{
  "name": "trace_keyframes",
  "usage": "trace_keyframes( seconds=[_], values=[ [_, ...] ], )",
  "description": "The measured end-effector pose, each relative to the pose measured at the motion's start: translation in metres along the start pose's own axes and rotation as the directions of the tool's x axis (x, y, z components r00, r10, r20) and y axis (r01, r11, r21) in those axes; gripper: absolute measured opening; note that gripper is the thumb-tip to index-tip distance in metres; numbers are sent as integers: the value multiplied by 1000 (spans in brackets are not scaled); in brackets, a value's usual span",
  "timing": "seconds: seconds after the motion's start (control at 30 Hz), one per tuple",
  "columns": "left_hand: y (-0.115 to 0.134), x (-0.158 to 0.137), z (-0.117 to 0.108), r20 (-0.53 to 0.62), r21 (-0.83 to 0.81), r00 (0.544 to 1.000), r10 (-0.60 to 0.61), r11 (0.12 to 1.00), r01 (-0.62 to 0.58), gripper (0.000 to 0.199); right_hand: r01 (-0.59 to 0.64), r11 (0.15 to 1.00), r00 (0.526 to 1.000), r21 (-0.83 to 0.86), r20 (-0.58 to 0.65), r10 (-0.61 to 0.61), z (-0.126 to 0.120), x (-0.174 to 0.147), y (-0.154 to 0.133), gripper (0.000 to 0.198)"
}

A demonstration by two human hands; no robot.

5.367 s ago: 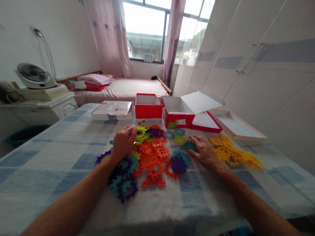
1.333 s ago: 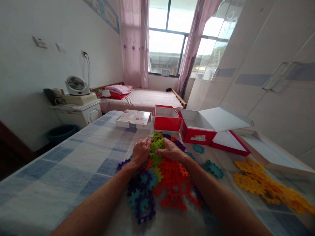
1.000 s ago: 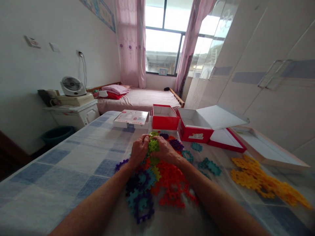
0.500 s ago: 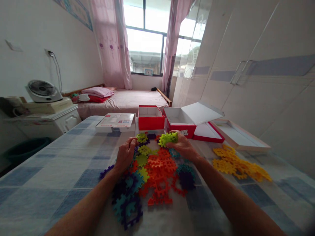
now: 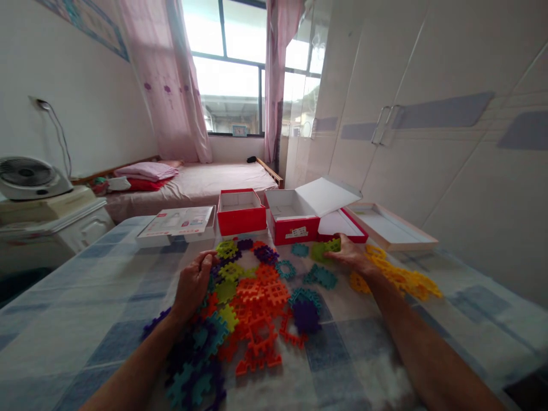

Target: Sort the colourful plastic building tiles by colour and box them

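Observation:
My right hand (image 5: pixel 353 256) grips lime-green toothed building pieces (image 5: pixel 324 251), to the right of the mixed pile and in front of the red boxes. My left hand (image 5: pixel 192 285) has its fingers curled together at the pile's left edge, beside a lime gear piece (image 5: pixel 226 249); whether anything is in them is hidden. Orange toothed pieces (image 5: pixel 259 297) are heaped in the middle. Purple and teal gear pieces (image 5: pixel 203 337) lie partly under my left forearm. More teal pieces (image 5: pixel 321 276) and a dark purple piece (image 5: pixel 306 317) lie on the right side.
Yellow pieces (image 5: pixel 402 277) form a separate heap at the right, partly behind my right forearm. Along the back stand a white box (image 5: pixel 177 222), a red box (image 5: pixel 242 221), another red box with its lid open (image 5: pixel 295 231) and a shallow pale tray (image 5: pixel 391 228). A checked cloth (image 5: pixel 351 342) covers the table.
My right hand has moved right with the lime-green pieces, away from the pile toward the yellow heap. My left hand stays by the pile's left edge. The view has turned right.

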State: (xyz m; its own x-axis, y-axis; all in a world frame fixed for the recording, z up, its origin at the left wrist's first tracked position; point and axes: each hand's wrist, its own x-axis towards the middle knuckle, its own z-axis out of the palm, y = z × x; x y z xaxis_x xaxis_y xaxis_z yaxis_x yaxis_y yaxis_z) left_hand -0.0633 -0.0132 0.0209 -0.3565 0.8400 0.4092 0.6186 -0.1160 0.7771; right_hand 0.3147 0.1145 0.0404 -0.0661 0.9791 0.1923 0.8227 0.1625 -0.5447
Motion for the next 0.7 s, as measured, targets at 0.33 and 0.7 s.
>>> trace_keyframes(
  seconds=[0.33,0.7],
  values=[
    [1,0,0,-14,21,1000,21,1000,-21,37,93,974,985,-209,-127,-121,-13,-11,-16,29],
    [0,1,1,-7,38,999,33,999,-33,39,306,948,927,-88,253,-275,4,-67,-44,23]
  ],
)
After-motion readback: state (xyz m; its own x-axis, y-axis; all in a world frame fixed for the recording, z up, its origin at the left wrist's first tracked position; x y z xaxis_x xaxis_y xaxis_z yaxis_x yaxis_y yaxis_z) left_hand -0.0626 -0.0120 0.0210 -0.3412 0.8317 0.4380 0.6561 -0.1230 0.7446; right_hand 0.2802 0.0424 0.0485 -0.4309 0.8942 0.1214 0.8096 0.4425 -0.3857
